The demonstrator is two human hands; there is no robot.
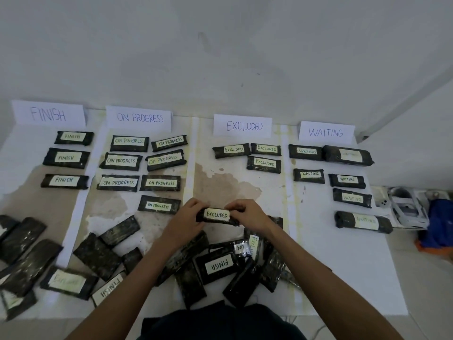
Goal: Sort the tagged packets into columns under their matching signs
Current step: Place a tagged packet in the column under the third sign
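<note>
Both hands hold one black packet tagged EXCLUDED point(217, 214) above the floor, its tag facing up. My left hand point(187, 218) grips its left end and my right hand point(247, 214) grips its right end. Four paper signs stand along the wall: FINISH point(48, 114), ON PROGRESS point(139, 117), EXCLUDED point(244, 126), WAITING point(326, 132). Black tagged packets lie in columns below each sign. Three lie under the EXCLUDED sign, the nearest one point(264, 163) beyond my hands. An unsorted pile of packets point(218, 267) lies just in front of me.
More loose packets point(27, 251) lie scattered at the lower left, several face down. A white plastic object point(407, 207) and a blue and orange cloth point(438, 227) sit at the right, past the WAITING column. The wall rises right behind the signs.
</note>
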